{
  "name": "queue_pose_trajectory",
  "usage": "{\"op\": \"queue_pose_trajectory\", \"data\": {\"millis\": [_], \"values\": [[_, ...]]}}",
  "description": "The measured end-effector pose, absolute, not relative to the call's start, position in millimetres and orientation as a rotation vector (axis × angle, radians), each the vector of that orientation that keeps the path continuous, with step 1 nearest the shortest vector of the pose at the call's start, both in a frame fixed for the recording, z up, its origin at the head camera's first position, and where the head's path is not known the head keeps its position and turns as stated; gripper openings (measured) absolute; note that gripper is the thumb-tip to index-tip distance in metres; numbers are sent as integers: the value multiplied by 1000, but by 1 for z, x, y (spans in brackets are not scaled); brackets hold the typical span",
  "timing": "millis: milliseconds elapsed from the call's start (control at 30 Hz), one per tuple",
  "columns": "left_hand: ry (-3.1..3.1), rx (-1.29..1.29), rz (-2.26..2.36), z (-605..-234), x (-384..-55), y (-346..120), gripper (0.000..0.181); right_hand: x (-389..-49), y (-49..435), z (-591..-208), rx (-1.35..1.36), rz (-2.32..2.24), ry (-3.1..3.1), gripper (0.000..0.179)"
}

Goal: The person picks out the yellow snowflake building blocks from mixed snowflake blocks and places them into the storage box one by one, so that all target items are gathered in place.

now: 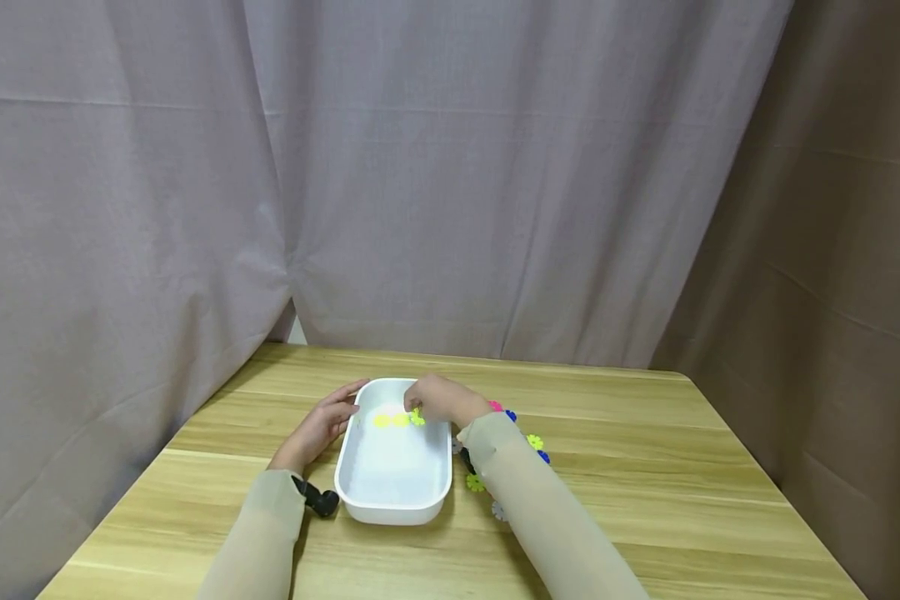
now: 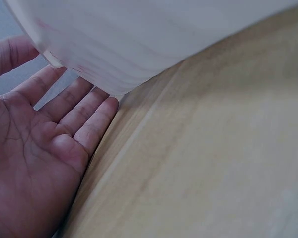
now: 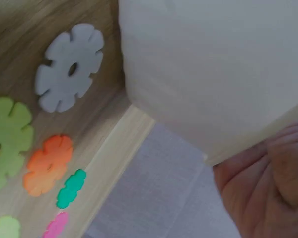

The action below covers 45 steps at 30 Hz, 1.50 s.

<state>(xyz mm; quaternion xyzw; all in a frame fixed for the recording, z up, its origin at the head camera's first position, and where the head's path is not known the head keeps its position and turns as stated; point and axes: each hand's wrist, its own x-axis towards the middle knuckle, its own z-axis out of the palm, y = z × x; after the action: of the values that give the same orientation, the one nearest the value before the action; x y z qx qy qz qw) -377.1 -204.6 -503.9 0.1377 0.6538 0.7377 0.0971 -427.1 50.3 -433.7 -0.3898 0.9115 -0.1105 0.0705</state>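
A white rectangular tray (image 1: 393, 475) stands on the table between the hands. My left hand (image 1: 324, 425) holds its left side; in the left wrist view the left hand (image 2: 44, 129) has its fingers against the outer wall and the thumb tip hidden behind the rim. Over the tray's far right part, my right hand (image 1: 438, 398) pinches a yellow slotted flower disc (image 1: 417, 417). Two more yellow flower discs (image 1: 382, 421) lie inside the tray, left of it. The right fingertips are hidden in the right wrist view, where the tray wall (image 3: 208, 64) covers them.
Right of the tray, partly behind the right forearm, lie several loose flower discs: a grey disc (image 3: 72, 67), an orange disc (image 3: 48, 166), a teal disc (image 3: 71, 189), plus green, blue and pink ones. A grey curtain (image 1: 450, 208) hangs beyond the wooden table (image 1: 645, 467).
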Motion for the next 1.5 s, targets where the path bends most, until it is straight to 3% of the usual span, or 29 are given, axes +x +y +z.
{"op": "queue_pose_trajectory", "data": {"millis": [167,633,1500], "values": [[1924,415,2184,-504,-378,-204,60,-431,56,-436,-1255,-519,2671,21],[1903,398,2195,-503,-378,-205,60,-429,64,-434,-1245,-744,2590,33],[1908,421,2186,-502,-379,-204,61,-417,75,-425,-1273,-1008,2650,30]]}}
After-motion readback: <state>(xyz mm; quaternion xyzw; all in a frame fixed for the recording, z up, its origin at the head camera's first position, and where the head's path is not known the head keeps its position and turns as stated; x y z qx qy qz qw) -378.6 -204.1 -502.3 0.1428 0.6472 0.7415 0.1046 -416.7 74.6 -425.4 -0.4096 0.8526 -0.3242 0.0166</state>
